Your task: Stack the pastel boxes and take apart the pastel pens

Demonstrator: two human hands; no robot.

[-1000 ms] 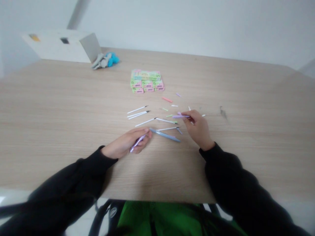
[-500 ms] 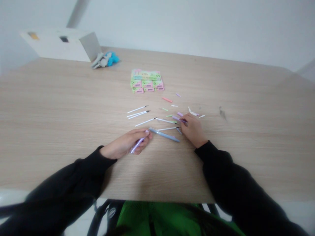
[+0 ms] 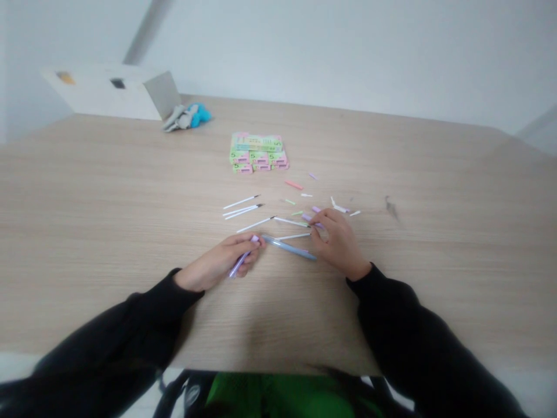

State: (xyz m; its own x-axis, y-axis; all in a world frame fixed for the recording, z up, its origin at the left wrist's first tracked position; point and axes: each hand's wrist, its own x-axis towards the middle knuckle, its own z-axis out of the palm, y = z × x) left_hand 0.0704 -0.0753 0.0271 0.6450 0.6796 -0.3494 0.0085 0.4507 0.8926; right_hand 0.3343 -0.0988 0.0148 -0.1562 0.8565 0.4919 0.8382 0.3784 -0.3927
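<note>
My left hand (image 3: 215, 265) is closed around a purple pen barrel (image 3: 239, 265), which slants up toward the fingertips. Just beyond those fingertips lies a greyish-blue pen (image 3: 290, 248) on the table. My right hand (image 3: 338, 242) rests with thumb and forefinger curled together over the small parts; whatever is between them is too small to make out. Near its fingertips are the dark tip of a white pen refill (image 3: 290, 222) and purple pieces (image 3: 306, 217). Another refill (image 3: 292, 237) lies by the blue pen. Several more refills (image 3: 240, 212) lie to the left, dark tips pointing right.
Small green, white and purple parts and a red piece (image 3: 293, 185) are scattered beyond my right hand. Stacked green-and-pink boxes (image 3: 259, 155) stand farther back. A white box (image 3: 113, 96) and a grey-and-blue crumpled item (image 3: 187, 116) occupy the back left of the wooden table (image 3: 108, 203).
My right hand has shifted slightly left, from the purple pieces toward the refill tip. My left hand keeps its hold on the purple barrel. The camera view has tilted up a little.
</note>
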